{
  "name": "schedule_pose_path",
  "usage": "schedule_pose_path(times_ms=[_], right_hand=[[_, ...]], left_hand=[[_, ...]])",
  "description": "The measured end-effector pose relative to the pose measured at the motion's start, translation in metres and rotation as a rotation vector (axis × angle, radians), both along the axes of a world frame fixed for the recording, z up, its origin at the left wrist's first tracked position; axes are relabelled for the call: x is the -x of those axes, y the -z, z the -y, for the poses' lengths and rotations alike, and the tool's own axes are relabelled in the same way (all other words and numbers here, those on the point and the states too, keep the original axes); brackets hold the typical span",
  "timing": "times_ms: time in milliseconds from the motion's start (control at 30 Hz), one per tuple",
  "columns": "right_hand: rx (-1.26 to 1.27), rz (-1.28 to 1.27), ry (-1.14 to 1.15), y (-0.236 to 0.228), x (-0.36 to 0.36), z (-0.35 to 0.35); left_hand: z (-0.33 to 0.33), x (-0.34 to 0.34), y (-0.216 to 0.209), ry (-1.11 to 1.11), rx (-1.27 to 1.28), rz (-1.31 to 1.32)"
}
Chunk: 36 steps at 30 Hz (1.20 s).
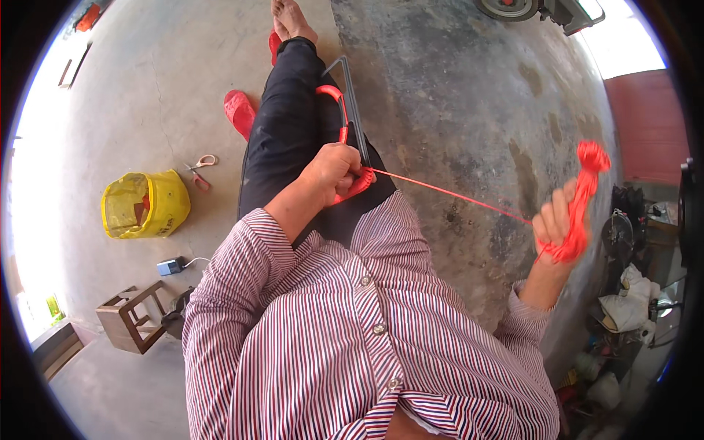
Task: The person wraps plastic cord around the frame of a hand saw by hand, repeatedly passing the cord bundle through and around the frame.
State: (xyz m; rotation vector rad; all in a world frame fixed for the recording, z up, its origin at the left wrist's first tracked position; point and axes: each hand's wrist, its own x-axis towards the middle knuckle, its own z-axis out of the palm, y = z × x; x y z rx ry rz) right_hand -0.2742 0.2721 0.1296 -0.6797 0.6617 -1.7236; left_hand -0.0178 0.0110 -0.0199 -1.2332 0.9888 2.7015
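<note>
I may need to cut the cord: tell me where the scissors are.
In the head view the scissors lie on the concrete floor at the person's left, just right of the yellow bag and below the red slipper.

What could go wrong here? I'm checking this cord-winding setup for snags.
1. The thin red cord runs taut from the left hand, on the dark metal frame, to the right hand; a hard pull might slip the wraps.
2. The red cord bundle in the right hand looks loose and could tangle.
</note>
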Motion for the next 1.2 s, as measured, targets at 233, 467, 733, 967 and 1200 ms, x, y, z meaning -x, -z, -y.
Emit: schedule_pose_path(times_ms=[233, 467, 733, 967, 1200], right_hand=[[-0.331, 0.231, 0.264, 0.084, 0.004, -0.001], [-0.588, 0.016, -0.093, 0.124, -0.137, 0.070], [-0.358, -0.195, -0.182, 0.142, -0.051, 0.133], [-0.402, -1.443, -0.165, 0.163, -0.086, 0.164], [-0.345, -1.461, -0.100, 0.160, -0.083, 0.159]], left_hand=[[-0.025, -0.004, -0.014, -0.154, 0.478, 0.053], [-0.066, -0.015, -0.062, 0.036, 0.903, -0.470], [0.024, -0.038, -0.048, -0.262, 1.157, -0.347], [0.009, -0.022, -0.007, 0.398, 1.785, 0.196], [-0.004, -0.006, -0.007, 0.169, 1.298, 0.122]])
